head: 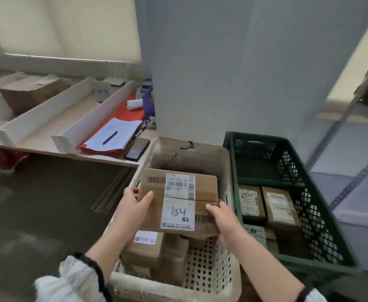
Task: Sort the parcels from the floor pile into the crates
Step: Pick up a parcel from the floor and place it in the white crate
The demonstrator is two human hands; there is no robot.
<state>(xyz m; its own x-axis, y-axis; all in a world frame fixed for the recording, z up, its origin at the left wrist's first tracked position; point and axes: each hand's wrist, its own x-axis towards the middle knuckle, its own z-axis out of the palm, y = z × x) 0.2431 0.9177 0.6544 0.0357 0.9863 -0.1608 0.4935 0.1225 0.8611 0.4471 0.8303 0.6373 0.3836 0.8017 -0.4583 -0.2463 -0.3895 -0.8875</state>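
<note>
Both hands, left (132, 203) & right (223, 221), gripping A34 parcel (178, 201) over beige crate (226, 277).

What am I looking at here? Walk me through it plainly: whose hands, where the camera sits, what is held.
There is no machine here. A person wears one camera on the head, looking forward and down, so you see their own arms. The left hand and the right hand hold a cardboard parcel marked "A34" by its two sides, over a cream crate that already has smaller parcels in it. Beside it on the right stands a green crate with more boxes. To the left, a table carries white dividers, papers with a pen, and a phone.
</note>
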